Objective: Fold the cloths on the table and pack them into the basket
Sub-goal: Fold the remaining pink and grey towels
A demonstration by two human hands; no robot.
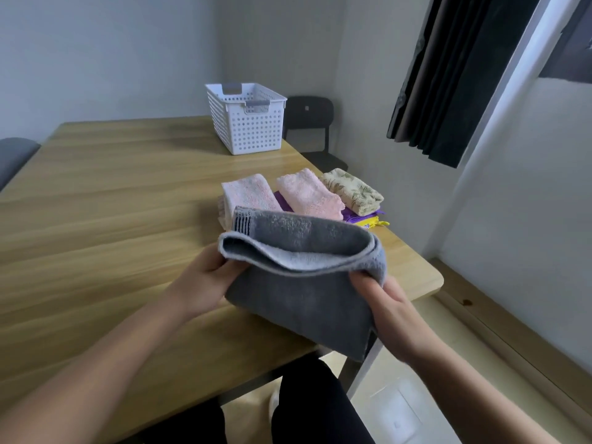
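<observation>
A grey towel (304, 299) hangs doubled over above the near right part of the wooden table (112, 203). My left hand (205, 280) grips its left end and my right hand (384, 309) grips its right end. Just beyond it lie folded cloths: a pale pink one (248, 193), a second pink one (309, 195), and a cream floral one (352, 190), with a purple and yellow cloth (365, 221) under them. A white perforated basket (246, 120) with grey handles stands upright at the table's far edge; nothing shows inside it.
A black chair (309, 123) stands behind the basket against the wall. Dark curtains (455, 78) hang at the right. A grey seat (14, 155) shows at the far left. The table's right edge drops to a wooden skirting ledge (512, 331).
</observation>
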